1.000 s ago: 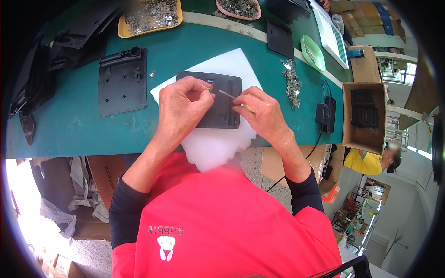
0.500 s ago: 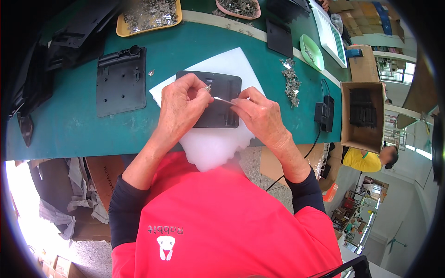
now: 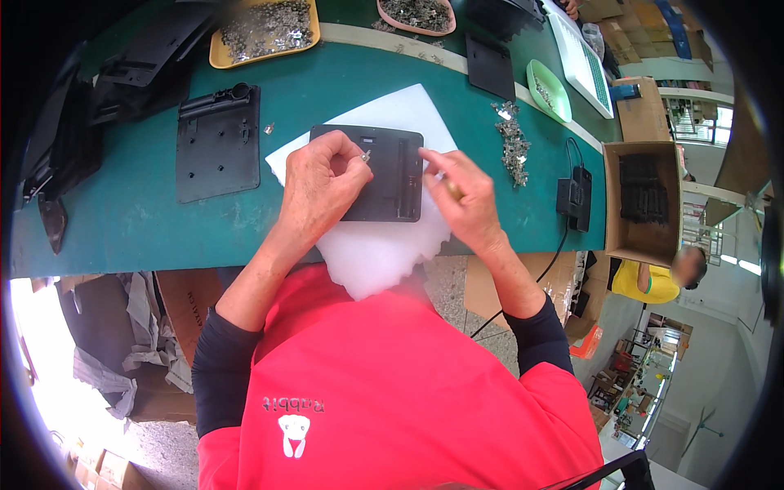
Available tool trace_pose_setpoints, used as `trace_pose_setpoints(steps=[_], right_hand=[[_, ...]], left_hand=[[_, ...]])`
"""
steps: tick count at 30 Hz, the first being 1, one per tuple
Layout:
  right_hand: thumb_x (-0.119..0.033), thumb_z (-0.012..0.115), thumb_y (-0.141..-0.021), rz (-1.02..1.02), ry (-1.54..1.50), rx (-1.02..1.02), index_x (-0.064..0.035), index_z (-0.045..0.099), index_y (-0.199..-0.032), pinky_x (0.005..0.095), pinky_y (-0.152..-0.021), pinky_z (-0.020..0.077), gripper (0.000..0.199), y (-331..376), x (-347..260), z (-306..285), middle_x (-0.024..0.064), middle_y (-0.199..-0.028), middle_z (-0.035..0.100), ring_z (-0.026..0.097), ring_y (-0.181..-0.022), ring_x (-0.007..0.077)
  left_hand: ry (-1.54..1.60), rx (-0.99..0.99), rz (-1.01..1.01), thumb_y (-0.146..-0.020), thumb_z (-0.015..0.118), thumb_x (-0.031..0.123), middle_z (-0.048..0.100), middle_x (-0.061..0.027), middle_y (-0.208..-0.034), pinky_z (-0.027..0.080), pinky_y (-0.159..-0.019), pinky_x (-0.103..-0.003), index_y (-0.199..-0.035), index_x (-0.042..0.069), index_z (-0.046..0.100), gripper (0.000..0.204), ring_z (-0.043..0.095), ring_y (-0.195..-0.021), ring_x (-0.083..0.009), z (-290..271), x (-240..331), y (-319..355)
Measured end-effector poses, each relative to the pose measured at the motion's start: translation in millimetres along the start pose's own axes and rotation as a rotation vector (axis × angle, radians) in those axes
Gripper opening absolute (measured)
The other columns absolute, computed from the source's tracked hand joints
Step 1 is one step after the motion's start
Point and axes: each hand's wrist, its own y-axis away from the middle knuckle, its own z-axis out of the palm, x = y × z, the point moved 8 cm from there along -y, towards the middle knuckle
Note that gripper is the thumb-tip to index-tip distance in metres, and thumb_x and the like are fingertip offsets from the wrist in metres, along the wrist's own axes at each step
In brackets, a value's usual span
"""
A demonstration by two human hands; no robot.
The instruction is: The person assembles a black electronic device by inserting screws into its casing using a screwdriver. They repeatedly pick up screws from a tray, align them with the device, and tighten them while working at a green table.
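- Green bench (image 3: 147, 220) fills the upper half of the view, with a workshop floor and cardboard boxes below and to the right.
- White foam sheet (image 3: 384, 245) lies at the bench's near edge and overhangs it.
- Black plastic panel (image 3: 392, 184) rests flat on the foam sheet, between both hands.
- Left hand (image 3: 322, 188) lies on the panel's left part, fingers curled, thumb and forefinger pinched on a small metal part (image 3: 365, 154) over the panel's upper area.
- Right hand (image 3: 461, 200) sits at the panel's right edge, fingers closed around a slim tool (image 3: 449, 189); the tool's tip cannot be made out.
- Second black panel (image 3: 216, 143) lies flat to the left, well apart from the hands.
- Loose pile of metal parts (image 3: 513, 147) lies just right of the foam sheet.
- Yellow tray (image 3: 260, 28) and pink dish (image 3: 416, 15), both holding metal parts, stand at the far edge.
- Black adapter (image 3: 576, 196) sits near the right edge.
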Motion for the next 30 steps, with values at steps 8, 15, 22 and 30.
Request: trace_pose_setpoints(steps=[8, 15, 22, 30], right_hand=[[-0.006, 0.073, -0.079, 0.092, -0.153, -0.099, -0.0025, 0.070, -0.093, 0.0302, -0.060, 0.0513, 0.015, -10.1, -23.5, 9.9, 0.0120, -0.080, 0.067, 0.066, -0.068, 0.0225], [-0.008, 0.070, -0.084, 0.296, -0.285, -0.171, -0.0008, 0.069, -0.092, 0.0263, -0.050, 0.0476, 0.011, -4.7, -13.6, 14.6, 0.0071, -0.069, 0.064, 0.061, -0.054, 0.0136], [-0.010, 0.070, -0.086, 0.612, -0.749, -0.057, -0.0003, 0.069, -0.091, 0.0230, -0.047, 0.0444, 0.011, 11.6, 3.9, 27.4, -0.0015, -0.063, 0.058, 0.055, -0.051, 0.0081], [-0.006, 0.071, -0.079, 0.101, -0.013, 0.071, -0.0021, 0.071, -0.090, 0.0339, -0.066, 0.0511, 0.012, 1.5, 1.8, -15.3, 0.0124, -0.081, 0.064, 0.065, -0.072, 0.0253]], left_hand=[[-0.139, -0.194, 0.214, -0.076, 0.058, 0.004, 0.056, -0.0176, -0.068, 0.047, -0.058, -0.037, -0.074, -0.005, 0.054, 0.010, 0.058, -0.061, -0.0303, 22.2, 48.6, 13.6], [-0.056, -0.315, -0.007, -0.090, 0.059, 0.008, 0.066, -0.0043, -0.077, 0.052, -0.059, -0.024, -0.086, -0.001, 0.060, 0.010, 0.067, -0.073, -0.0103, 29.2, 23.9, 14.9], [0.338, -0.226, -0.140, -0.093, 0.060, 0.014, 0.067, -0.0052, -0.080, 0.050, -0.055, -0.024, -0.092, -0.003, 0.062, 0.017, 0.064, -0.067, -0.0111, 34.0, 20.3, 16.8], [-0.181, -0.078, 0.236, -0.098, 0.055, 0.012, 0.060, -0.0036, -0.079, 0.047, -0.063, -0.024, -0.094, 0.000, 0.057, 0.013, 0.057, -0.072, -0.0096, 12.7, 36.6, -2.4]])
